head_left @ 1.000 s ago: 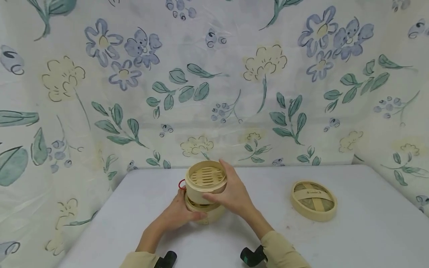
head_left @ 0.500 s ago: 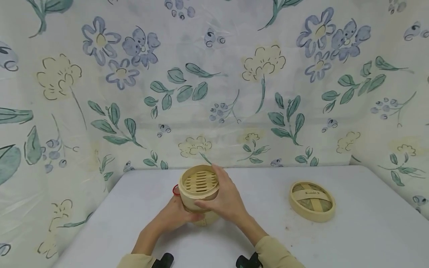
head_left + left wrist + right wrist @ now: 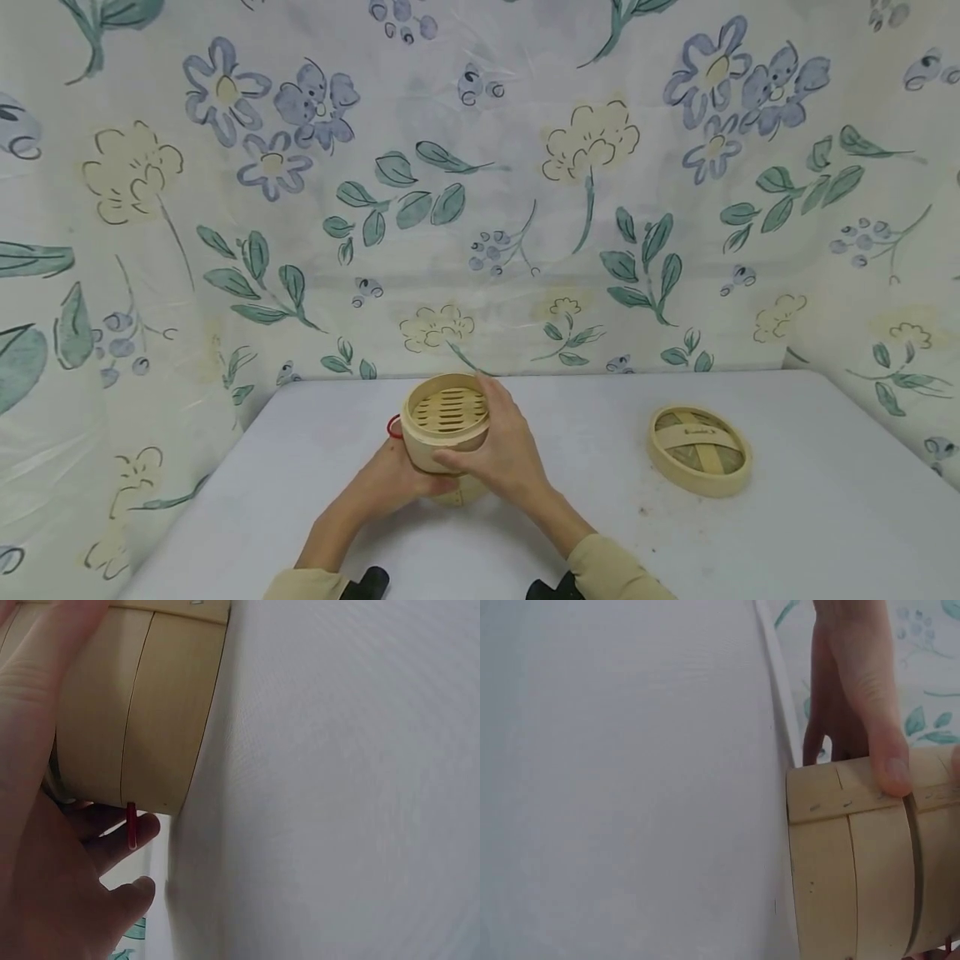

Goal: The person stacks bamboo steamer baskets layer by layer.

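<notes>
A small bamboo steamer stands near the table's back edge, its top tier [image 3: 444, 414] sitting on the bottom tier [image 3: 461, 490]. My right hand [image 3: 497, 454] grips the top tier from the right, thumb on the near wall and fingers over the far rim. My left hand [image 3: 390, 482] holds the lower part from the left. A red loop [image 3: 392, 427] sticks out at the steamer's left side. The left wrist view shows the steamer wall [image 3: 142, 712], the red loop [image 3: 131, 825] and my fingers [image 3: 112, 847] curled round it. In the right wrist view a fingertip [image 3: 889, 769] presses the tier's rim [image 3: 840, 796].
The steamer's woven lid [image 3: 699, 450] lies by itself on the white table [image 3: 825, 517], to the right. A flowered cloth [image 3: 480, 192] hangs behind the table and at both sides. Black wrist cameras [image 3: 365, 579] show at the bottom edge.
One second ago my right hand held the top tier raised and offset over the bottom one. It has come down and now sits square on the bottom tier.
</notes>
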The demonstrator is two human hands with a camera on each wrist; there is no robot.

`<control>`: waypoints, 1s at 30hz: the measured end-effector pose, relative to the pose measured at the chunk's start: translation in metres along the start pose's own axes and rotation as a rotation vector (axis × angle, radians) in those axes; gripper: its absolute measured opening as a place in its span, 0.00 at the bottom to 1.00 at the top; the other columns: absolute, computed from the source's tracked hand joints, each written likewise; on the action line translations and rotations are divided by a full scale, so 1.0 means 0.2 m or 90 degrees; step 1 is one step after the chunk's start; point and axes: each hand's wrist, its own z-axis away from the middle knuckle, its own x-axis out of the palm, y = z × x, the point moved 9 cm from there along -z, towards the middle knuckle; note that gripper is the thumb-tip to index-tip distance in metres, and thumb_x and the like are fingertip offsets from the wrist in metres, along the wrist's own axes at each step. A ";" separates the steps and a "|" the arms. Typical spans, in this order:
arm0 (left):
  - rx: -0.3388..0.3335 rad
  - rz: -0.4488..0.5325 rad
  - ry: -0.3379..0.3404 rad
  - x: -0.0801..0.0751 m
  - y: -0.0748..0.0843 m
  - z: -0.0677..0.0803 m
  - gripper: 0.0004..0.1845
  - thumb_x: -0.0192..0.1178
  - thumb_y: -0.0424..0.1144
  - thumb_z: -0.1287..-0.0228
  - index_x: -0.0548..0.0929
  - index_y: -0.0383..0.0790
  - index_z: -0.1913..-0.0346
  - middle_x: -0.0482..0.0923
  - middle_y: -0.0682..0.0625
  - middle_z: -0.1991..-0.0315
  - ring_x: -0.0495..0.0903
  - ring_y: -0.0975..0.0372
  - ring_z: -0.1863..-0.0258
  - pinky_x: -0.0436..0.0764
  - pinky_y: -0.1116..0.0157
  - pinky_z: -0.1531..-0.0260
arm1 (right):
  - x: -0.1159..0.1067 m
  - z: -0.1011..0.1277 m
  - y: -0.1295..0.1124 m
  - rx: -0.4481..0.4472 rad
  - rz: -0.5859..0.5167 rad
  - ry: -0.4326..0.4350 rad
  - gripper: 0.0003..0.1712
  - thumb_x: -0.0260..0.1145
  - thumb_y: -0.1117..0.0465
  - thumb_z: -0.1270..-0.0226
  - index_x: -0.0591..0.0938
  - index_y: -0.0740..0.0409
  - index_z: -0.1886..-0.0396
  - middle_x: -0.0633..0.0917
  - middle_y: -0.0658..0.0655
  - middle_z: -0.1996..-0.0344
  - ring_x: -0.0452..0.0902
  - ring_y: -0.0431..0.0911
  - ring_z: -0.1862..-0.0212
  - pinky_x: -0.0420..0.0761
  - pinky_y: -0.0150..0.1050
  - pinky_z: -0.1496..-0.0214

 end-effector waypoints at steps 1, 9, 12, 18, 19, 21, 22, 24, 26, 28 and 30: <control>0.005 0.007 -0.001 0.00 0.00 0.00 0.57 0.81 0.51 0.61 0.58 0.54 0.27 0.70 0.55 0.34 0.72 0.63 0.39 0.66 0.52 0.34 | 0.00 0.00 0.00 0.000 0.001 0.001 0.64 0.80 0.36 0.57 0.59 0.50 0.24 0.66 0.53 0.28 0.67 0.53 0.32 0.71 0.55 0.35; 0.042 0.030 0.000 -0.02 0.02 0.02 0.57 0.80 0.51 0.58 0.56 0.50 0.26 0.69 0.51 0.32 0.69 0.59 0.35 0.64 0.48 0.33 | 0.01 0.03 -0.03 0.009 0.029 0.020 0.65 0.79 0.33 0.59 0.60 0.52 0.24 0.66 0.58 0.28 0.70 0.56 0.35 0.74 0.58 0.40; 0.045 0.035 -0.004 -0.01 0.02 0.02 0.58 0.80 0.50 0.58 0.55 0.50 0.25 0.69 0.51 0.32 0.68 0.59 0.34 0.64 0.48 0.33 | 0.01 0.03 -0.03 0.014 0.033 0.024 0.65 0.79 0.33 0.60 0.60 0.52 0.24 0.66 0.58 0.29 0.70 0.56 0.35 0.74 0.58 0.41; 0.037 0.033 -0.004 -0.01 0.01 0.01 0.58 0.80 0.49 0.57 0.55 0.48 0.25 0.66 0.48 0.30 0.67 0.57 0.33 0.64 0.48 0.33 | 0.02 0.03 -0.03 0.016 0.057 0.012 0.66 0.78 0.32 0.58 0.57 0.49 0.23 0.63 0.56 0.29 0.68 0.55 0.35 0.73 0.57 0.41; 0.034 0.036 -0.005 -0.01 0.01 0.01 0.58 0.80 0.49 0.57 0.54 0.48 0.24 0.66 0.48 0.29 0.67 0.57 0.33 0.64 0.48 0.32 | 0.02 0.03 -0.03 0.015 0.060 0.009 0.66 0.78 0.31 0.58 0.57 0.49 0.23 0.63 0.56 0.29 0.68 0.56 0.36 0.73 0.57 0.41; 0.028 0.031 -0.008 0.00 0.01 0.01 0.57 0.79 0.49 0.55 0.54 0.47 0.24 0.66 0.48 0.29 0.68 0.57 0.33 0.65 0.49 0.33 | 0.02 0.03 -0.03 0.011 0.068 0.007 0.65 0.77 0.31 0.57 0.57 0.49 0.23 0.62 0.57 0.28 0.68 0.56 0.36 0.73 0.58 0.41; 0.024 0.031 -0.011 0.00 0.01 0.01 0.57 0.78 0.49 0.55 0.54 0.47 0.24 0.66 0.48 0.29 0.68 0.58 0.34 0.66 0.49 0.34 | 0.02 0.04 -0.03 0.009 0.072 0.008 0.65 0.77 0.32 0.57 0.56 0.49 0.23 0.62 0.58 0.28 0.67 0.57 0.36 0.73 0.58 0.41; 0.021 0.034 -0.016 0.01 0.01 0.01 0.56 0.78 0.49 0.54 0.55 0.48 0.24 0.67 0.49 0.29 0.69 0.59 0.35 0.68 0.50 0.35 | 0.02 0.04 -0.02 0.008 0.081 0.010 0.65 0.77 0.32 0.57 0.56 0.49 0.23 0.62 0.58 0.28 0.67 0.57 0.35 0.73 0.58 0.41; 0.017 0.039 -0.020 0.01 0.00 0.01 0.55 0.77 0.49 0.53 0.55 0.48 0.24 0.68 0.49 0.30 0.70 0.59 0.36 0.68 0.51 0.36 | 0.02 0.04 -0.03 0.006 0.084 0.012 0.64 0.77 0.32 0.56 0.57 0.49 0.24 0.61 0.58 0.28 0.66 0.57 0.35 0.72 0.59 0.41; 0.013 0.049 -0.022 0.02 -0.01 0.01 0.56 0.78 0.49 0.53 0.54 0.48 0.24 0.67 0.49 0.29 0.69 0.58 0.34 0.67 0.50 0.35 | 0.02 0.04 -0.03 0.008 0.081 0.002 0.63 0.77 0.33 0.55 0.56 0.48 0.24 0.60 0.57 0.27 0.66 0.58 0.34 0.72 0.59 0.40; 0.009 0.050 -0.020 0.02 -0.01 0.01 0.56 0.78 0.49 0.53 0.54 0.48 0.24 0.66 0.48 0.29 0.67 0.58 0.33 0.64 0.49 0.33 | 0.02 0.04 -0.03 0.003 0.074 -0.019 0.63 0.76 0.33 0.54 0.55 0.48 0.23 0.60 0.58 0.27 0.65 0.59 0.34 0.72 0.59 0.39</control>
